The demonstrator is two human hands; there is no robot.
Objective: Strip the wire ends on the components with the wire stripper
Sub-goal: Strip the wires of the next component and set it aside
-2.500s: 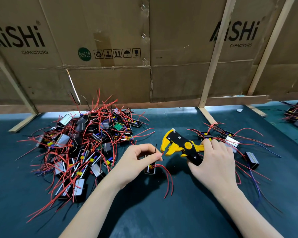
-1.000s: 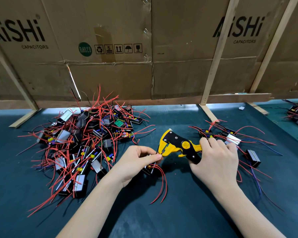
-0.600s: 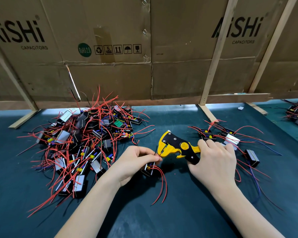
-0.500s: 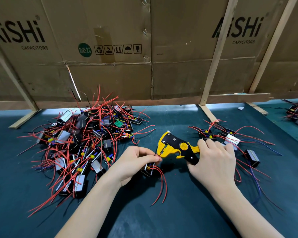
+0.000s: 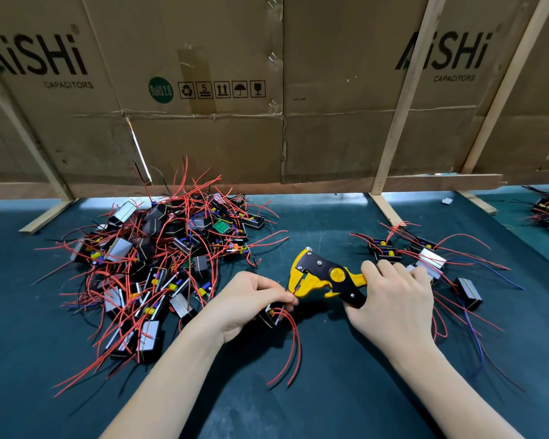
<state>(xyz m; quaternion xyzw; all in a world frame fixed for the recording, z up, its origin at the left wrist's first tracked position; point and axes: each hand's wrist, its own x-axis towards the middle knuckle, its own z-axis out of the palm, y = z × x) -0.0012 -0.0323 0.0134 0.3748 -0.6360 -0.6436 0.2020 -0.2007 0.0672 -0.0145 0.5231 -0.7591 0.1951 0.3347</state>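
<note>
You're mid-strip: your left hand [image 5: 246,304] pinches a red wire [image 5: 293,291] of the small component [image 5: 271,313] at centre, its tip in the mouth of the yellow wire stripper [image 5: 325,277] gripped by your right hand [image 5: 392,299]. Next, I judge: squeeze, then pull apart.

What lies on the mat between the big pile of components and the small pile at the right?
In the head view: both hands, left hand pinching a component, right hand gripping the wire stripper.

matt cardboard wall [image 5: 203,137], bare wood battens [image 5: 403,99], seemingly plastic stripper [image 5: 327,275]
</note>
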